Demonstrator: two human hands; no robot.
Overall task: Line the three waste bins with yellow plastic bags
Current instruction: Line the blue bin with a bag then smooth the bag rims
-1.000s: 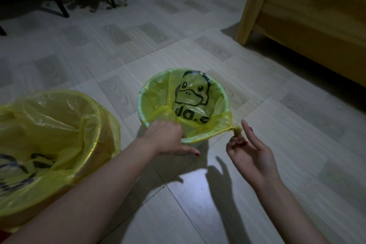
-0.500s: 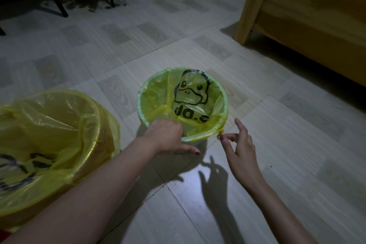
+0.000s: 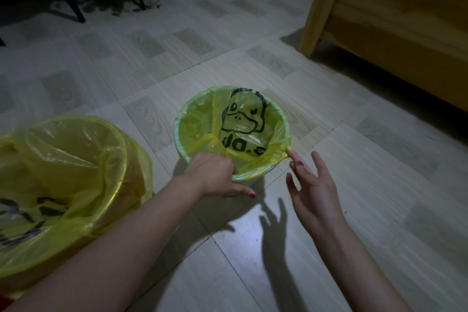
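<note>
Right hand (image 3: 312,186) has let go beside small bin (image 3: 253,180).

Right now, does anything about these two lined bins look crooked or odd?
Slightly. In the small bin, the yellow bag bunches in a fold along the near-left side, and its duck print sits tilted. A twisted bag corner sticks out at the right rim. The large bin has loose overhang. No spills.

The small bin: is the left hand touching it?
Touching. The head view shows the left hand gripping the small bin's near rim, fingers pressing its yellow bag.
</note>
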